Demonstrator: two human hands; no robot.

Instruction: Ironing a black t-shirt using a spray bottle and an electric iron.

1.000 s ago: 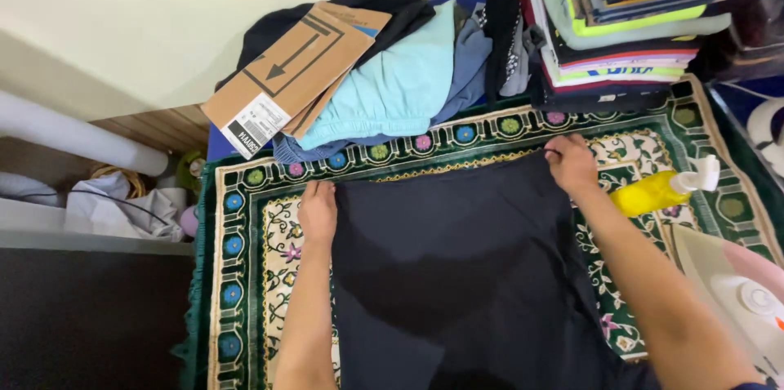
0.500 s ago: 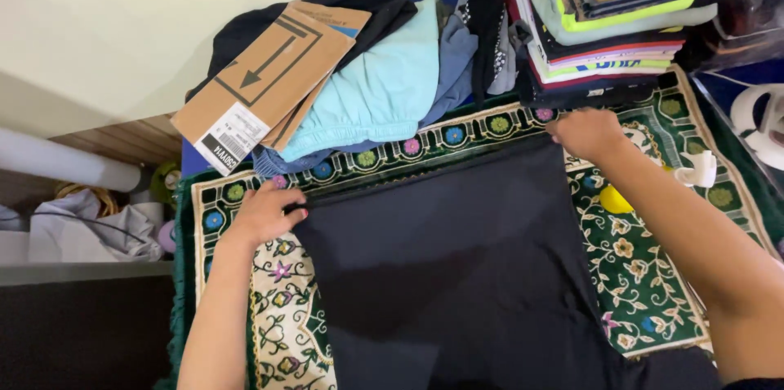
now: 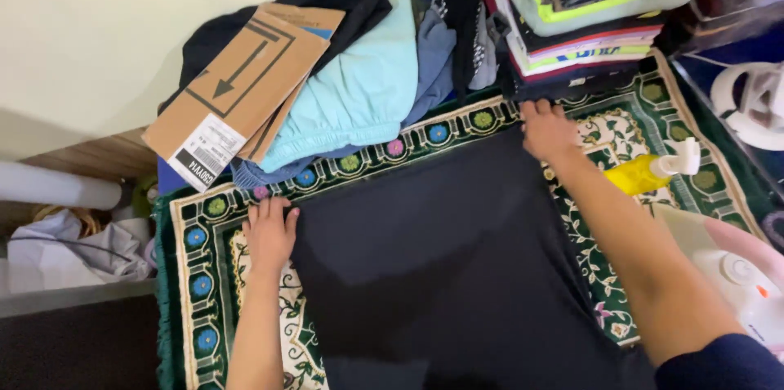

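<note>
we press our left hand (image 3: 269, 231) and right hand (image 3: 545, 129) flat, fingers open, on the far corners of a dark garment (image 3: 441, 267), apparently to hold it taut on the green patterned rug (image 3: 204, 276). heaped clothes (image 3: 359, 96) crowd the far edge, a yellow spray bottle (image 3: 649, 173) and iron (image 3: 743, 276) the right; the left border lies bare.
</note>
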